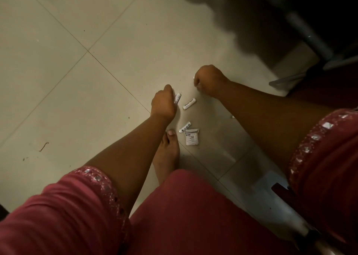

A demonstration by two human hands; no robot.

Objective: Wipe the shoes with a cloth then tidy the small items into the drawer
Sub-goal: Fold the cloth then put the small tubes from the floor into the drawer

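Small white items lie on the pale tiled floor (77, 80). My left hand (163, 103) reaches down and its fingertips pinch a white battery (177, 97). A second white battery (189, 104), printed with a brand name, lies just to its right. A third battery (184, 127) lies nearer me, beside a small white labelled packet (191, 136). My right hand (208, 82) is curled into a fist just above the floor; something small and white shows at its fingers, too little to name. No shoes, cloth or drawer are in view.
My bare foot (166, 154) stands on the floor close to the third battery. Dark furniture with a grey metal leg (308, 35) fills the top right. A small twisted bit of debris (44, 146) lies at the left. A dark object (280, 190) sits at lower right.
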